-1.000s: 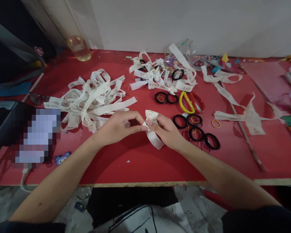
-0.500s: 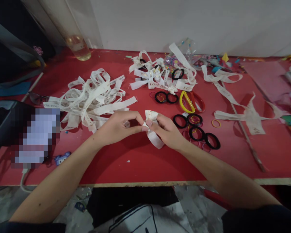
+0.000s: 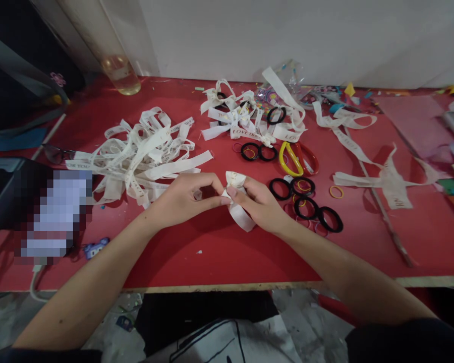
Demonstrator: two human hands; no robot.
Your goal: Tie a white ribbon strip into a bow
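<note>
Over the red table, a printed white ribbon (image 3: 242, 218), gathered at its middle, is held between both hands. My left hand (image 3: 191, 197) pinches the gathered part from the left with thumb and forefinger. From the other side my right hand (image 3: 263, 204) grips the ribbon, its thumb pressed on the folds. One ribbon end sticks up above the fingers and another hangs below. Left of them lies a tangled heap of printed ribbons (image 3: 139, 151). Black hair ties (image 3: 306, 206) with small coloured elastics are close to my right hand.
Scissors with yellow and red handles (image 3: 291, 160) lie behind the hair ties. Ribbon bows (image 3: 236, 118) are piled at the back. Loose ribbon (image 3: 395, 176) and a thin stick (image 3: 388, 224) are at right; a phone (image 3: 58, 214) and bottle (image 3: 123, 75) at left.
The camera view has shifted very slightly. Both hands keep the same grip on the ribbon, with no clear movement.
</note>
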